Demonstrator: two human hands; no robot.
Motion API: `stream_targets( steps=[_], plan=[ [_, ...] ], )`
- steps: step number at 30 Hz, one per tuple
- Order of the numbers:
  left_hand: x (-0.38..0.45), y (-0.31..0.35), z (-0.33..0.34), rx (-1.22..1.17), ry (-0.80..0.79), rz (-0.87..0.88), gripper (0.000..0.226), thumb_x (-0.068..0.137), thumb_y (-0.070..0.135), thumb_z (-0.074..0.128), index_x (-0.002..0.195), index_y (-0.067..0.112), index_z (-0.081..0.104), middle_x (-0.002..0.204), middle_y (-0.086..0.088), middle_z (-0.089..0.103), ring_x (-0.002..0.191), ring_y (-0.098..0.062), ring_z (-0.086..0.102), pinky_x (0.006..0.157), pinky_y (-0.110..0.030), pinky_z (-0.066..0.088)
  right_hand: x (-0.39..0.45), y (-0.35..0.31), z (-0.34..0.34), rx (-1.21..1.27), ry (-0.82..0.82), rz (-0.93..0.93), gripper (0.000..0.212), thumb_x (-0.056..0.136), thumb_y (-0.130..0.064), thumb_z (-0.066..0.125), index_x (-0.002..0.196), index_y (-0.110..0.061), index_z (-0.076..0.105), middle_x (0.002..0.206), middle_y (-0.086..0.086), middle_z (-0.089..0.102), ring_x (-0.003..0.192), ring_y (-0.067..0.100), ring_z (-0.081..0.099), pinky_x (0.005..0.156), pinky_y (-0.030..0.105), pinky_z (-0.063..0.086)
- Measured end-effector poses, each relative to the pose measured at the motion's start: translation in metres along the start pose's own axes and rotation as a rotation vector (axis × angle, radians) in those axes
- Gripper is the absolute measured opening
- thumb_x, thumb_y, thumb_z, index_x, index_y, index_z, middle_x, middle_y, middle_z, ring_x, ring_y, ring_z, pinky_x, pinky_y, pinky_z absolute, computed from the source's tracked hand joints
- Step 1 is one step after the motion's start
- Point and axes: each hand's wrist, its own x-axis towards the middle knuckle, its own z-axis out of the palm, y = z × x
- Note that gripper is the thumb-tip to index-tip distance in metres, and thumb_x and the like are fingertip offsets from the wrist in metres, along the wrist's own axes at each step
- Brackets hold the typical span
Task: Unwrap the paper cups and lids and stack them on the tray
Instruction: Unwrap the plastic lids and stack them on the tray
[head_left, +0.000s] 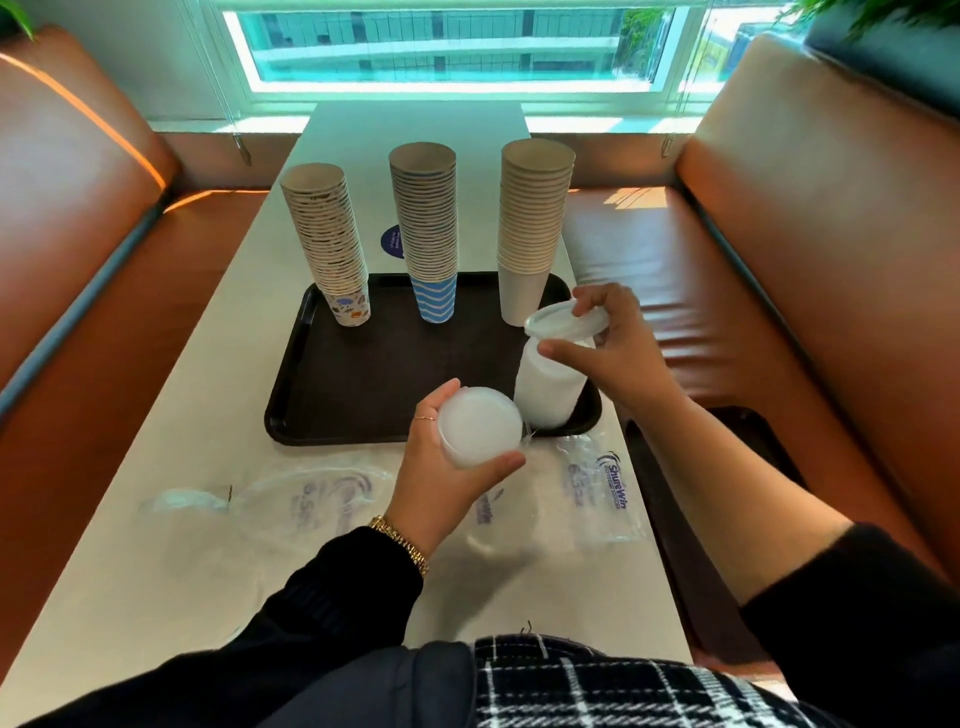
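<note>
Cups: I see three unwrapped stacks on the tray.
Lids: right hand fingers grasp stack on tray; left hand grasps another bunch, still unplaced.
Wrappers: empty on table.

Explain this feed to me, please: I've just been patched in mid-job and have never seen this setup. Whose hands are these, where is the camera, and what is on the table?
There is no machine: a person works bare-handed, and the single picture comes from a wide-angle camera on their head, looking forward and down.

A dark tray sits on a pale table. At its far side stand three tall stacks of paper cups: a cartoon-print stack, a blue-striped stack and a plain white stack.

The left hand grips a bundle of white lids. The right hand pinches the top of a lid stack standing on the tray's near right corner. Empty plastic wrappers lie on the table in front.
</note>
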Motion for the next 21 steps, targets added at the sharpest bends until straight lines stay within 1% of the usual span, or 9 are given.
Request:
stream_targets(
  steps=[2, 4, 6, 8, 10, 13, 16, 19, 21],
  plan=[
    [-0.001, 0.000, 0.000, -0.011, 0.002, -0.009, 0.094, 0.056, 0.039, 0.088, 0.132, 0.041, 0.032, 0.132, 0.011, 0.039, 0.116, -0.004, 0.048, 0.095, -0.022, 0.045, 0.002, 0.013, 0.005, -0.030, 0.030, -0.009, 0.051, 0.066, -0.031, 0.089, 0.091, -0.040, 0.045, 0.129, 0.000, 0.050, 0.121, 0.021, 0.050, 0.097, 0.035, 0.047],
    [-0.002, 0.002, -0.001, -0.018, -0.003, -0.025, 0.094, 0.056, 0.040, 0.087, 0.132, 0.041, 0.031, 0.129, 0.015, 0.039, 0.114, 0.000, 0.047, 0.095, -0.023, 0.046, 0.002, 0.023, 0.010, -0.064, 0.032, -0.035, 0.051, 0.067, -0.029, 0.089, 0.094, -0.032, 0.047, 0.133, 0.001, 0.048, 0.124, 0.020, 0.047, 0.098, 0.031, 0.042],
    [-0.002, 0.003, -0.001, -0.028, -0.001, -0.035, 0.095, 0.052, 0.045, 0.083, 0.132, 0.040, 0.031, 0.126, 0.019, 0.038, 0.112, 0.004, 0.046, 0.095, -0.023, 0.046, 0.000, 0.032, 0.014, -0.117, -0.008, -0.038, 0.051, 0.068, -0.030, 0.089, 0.096, -0.026, 0.047, 0.139, 0.002, 0.047, 0.128, 0.019, 0.043, 0.098, 0.029, 0.038],
    [-0.003, 0.005, -0.002, -0.036, -0.010, -0.050, 0.096, 0.050, 0.049, 0.080, 0.132, 0.041, 0.031, 0.125, 0.019, 0.038, 0.112, 0.004, 0.045, 0.094, -0.024, 0.047, -0.003, 0.038, 0.015, -0.168, -0.056, -0.024, 0.051, 0.068, -0.034, 0.087, 0.098, -0.026, 0.046, 0.145, 0.001, 0.044, 0.131, 0.018, 0.041, 0.100, 0.030, 0.036],
    [-0.003, 0.005, -0.002, -0.043, -0.011, -0.055, 0.096, 0.050, 0.048, 0.080, 0.132, 0.041, 0.031, 0.124, 0.021, 0.037, 0.113, 0.003, 0.046, 0.096, -0.025, 0.047, -0.007, 0.042, 0.015, -0.209, -0.110, -0.017, 0.051, 0.069, -0.037, 0.086, 0.102, -0.026, 0.047, 0.149, -0.001, 0.040, 0.133, 0.016, 0.037, 0.103, 0.030, 0.033],
    [-0.003, 0.002, -0.001, -0.051, -0.006, -0.054, 0.094, 0.054, 0.043, 0.085, 0.132, 0.039, 0.032, 0.123, 0.027, 0.036, 0.113, 0.003, 0.046, 0.099, -0.028, 0.046, -0.011, 0.045, 0.009, -0.246, -0.142, -0.053, 0.049, 0.074, -0.035, 0.084, 0.110, -0.025, 0.052, 0.153, -0.004, 0.036, 0.132, 0.006, 0.031, 0.104, 0.027, 0.030],
    [-0.005, -0.002, -0.002, -0.057, -0.004, -0.046, 0.099, 0.053, 0.044, 0.090, 0.133, 0.039, 0.033, 0.126, 0.025, 0.039, 0.116, 0.000, 0.048, 0.100, -0.029, 0.047, -0.013, 0.045, 0.002, -0.277, -0.146, -0.077, 0.043, 0.078, -0.032, 0.081, 0.113, -0.024, 0.058, 0.154, -0.007, 0.036, 0.135, 0.005, 0.034, 0.102, 0.026, 0.030],
    [-0.005, -0.002, -0.003, -0.070, 0.002, -0.051, 0.095, 0.054, 0.043, 0.083, 0.135, 0.037, 0.033, 0.126, 0.025, 0.039, 0.114, 0.000, 0.049, 0.098, -0.027, 0.048, -0.015, 0.045, -0.004, -0.321, -0.120, -0.080, 0.037, 0.079, -0.033, 0.080, 0.110, -0.024, 0.062, 0.152, -0.007, 0.040, 0.137, 0.013, 0.040, 0.101, 0.026, 0.033],
    [-0.005, -0.001, -0.004, -0.076, 0.005, -0.055, 0.096, 0.053, 0.044, 0.083, 0.135, 0.037, 0.033, 0.125, 0.026, 0.039, 0.113, 0.001, 0.050, 0.096, -0.025, 0.049, -0.015, 0.044, -0.007, -0.345, -0.104, -0.074, 0.035, 0.079, -0.033, 0.080, 0.107, -0.023, 0.064, 0.150, -0.007, 0.043, 0.135, 0.014, 0.042, 0.098, 0.026, 0.035]
  ],
)
